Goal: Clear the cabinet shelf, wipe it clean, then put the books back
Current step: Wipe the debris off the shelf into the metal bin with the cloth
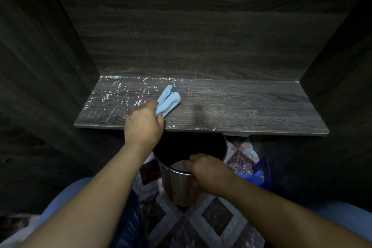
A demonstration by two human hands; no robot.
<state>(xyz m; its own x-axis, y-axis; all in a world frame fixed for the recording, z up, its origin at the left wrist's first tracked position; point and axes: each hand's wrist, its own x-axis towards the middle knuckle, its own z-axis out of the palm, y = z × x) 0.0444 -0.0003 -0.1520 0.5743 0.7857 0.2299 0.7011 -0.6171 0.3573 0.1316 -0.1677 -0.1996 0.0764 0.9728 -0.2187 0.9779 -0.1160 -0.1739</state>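
Dark wood-grain panels fill the upper half of the frame and both sides, and we look down into a cabinet whose shelf [241, 106] runs across the middle of the picture. White flecks [124, 94] lie scattered over the shelf's left part and along its back edge, with a few more at the front edge near the centre; the right part looks much cleaner. Left of centre, the left hand [144, 125] sits over the shelf's front edge with its fingers curled round a light blue cloth [168, 101]. The bunched cloth sticks out beyond the knuckles toward the back of the shelf and lies on the board just right of the flecks. Below the shelf, at the centre of the frame, stands a shiny metal bin [179, 185] with a dark inside; its far rim is hidden under the shelf's front edge. The right hand [209, 169] grips the bin's near rim, fingers hooked over the edge into the opening, where we make out something pale that we cannot identify. Under the bin, a patterned tile floor [211, 217] of dark and light diamonds spreads across the bottom of the frame. A blue object [253, 177] lies on the floor just right of the right wrist, too dim to name. Blue-clad knees [66, 197] show at the lower left and lower right corners.
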